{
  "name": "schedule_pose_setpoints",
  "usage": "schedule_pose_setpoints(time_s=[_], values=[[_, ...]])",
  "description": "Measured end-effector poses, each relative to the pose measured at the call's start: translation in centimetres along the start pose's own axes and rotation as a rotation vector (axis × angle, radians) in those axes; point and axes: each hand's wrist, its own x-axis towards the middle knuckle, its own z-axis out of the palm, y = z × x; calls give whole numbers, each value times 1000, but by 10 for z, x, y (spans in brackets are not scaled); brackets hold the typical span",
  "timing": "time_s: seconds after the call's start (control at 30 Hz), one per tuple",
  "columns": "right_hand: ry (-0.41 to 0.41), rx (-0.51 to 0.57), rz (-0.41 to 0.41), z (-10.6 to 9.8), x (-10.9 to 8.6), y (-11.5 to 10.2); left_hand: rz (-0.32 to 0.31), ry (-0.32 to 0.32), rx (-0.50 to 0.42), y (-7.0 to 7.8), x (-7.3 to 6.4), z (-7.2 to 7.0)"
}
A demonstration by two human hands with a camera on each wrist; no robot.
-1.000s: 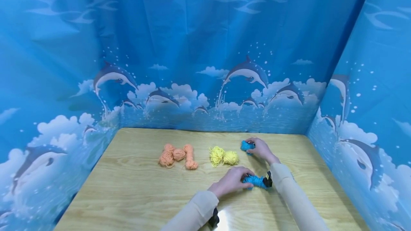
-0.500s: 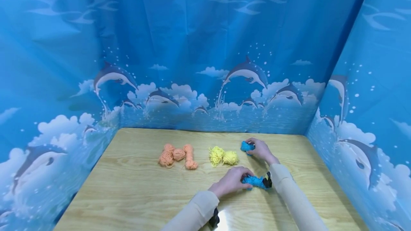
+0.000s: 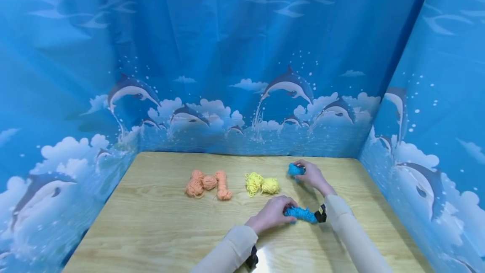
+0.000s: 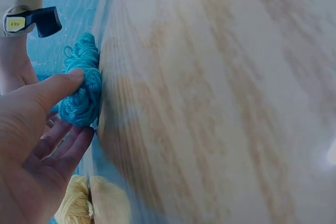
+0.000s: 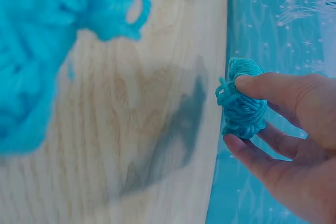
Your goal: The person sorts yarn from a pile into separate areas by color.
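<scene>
My right hand (image 3: 313,177) pinches a small ball of blue yarn (image 3: 295,169) between thumb and fingers, toward the back right of the table. In the right wrist view, the thumb (image 5: 257,85) presses one side of this ball and fingertips support the other. Nearer the body, my left hand (image 3: 270,213) grips the left end of a longer bundle of blue yarn (image 3: 304,214). From the left wrist, its thumb (image 4: 65,85) lies across the wound strands, with the fingers below. The long bundle extends rightward toward the right wrist's black strap.
Two yellow yarn balls, one loose and loopy (image 3: 253,183), one rounder (image 3: 270,186), sit left of the right hand. Further left lie several orange yarn pieces (image 3: 209,182). The wooden table (image 3: 163,226) meets dolphin-printed blue curtains (image 3: 204,138) at its back and sides.
My right hand has shifted slightly right and back with the small blue ball. The left hand and its long bundle have stayed nearly still. The head view has turned a little.
</scene>
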Motion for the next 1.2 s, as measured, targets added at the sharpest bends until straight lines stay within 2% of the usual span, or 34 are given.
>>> schedule_pose_setpoints(time_s=[0.37,0.67,0.87,1.03,1.2], values=[[74,-19,10,-14,-26,15,-54,1,4,5,1,-4],[91,-15,93,-19,-47,27,27,-29,96,18,10,-7],[107,-32,127,-20,-51,39,60,-59,128,17,17,-3],[115,-30,170,-17,-56,44,71,-81,131,17,20,-2],[124,-42,177,-15,-60,50,61,-95,154,19,23,-1]])
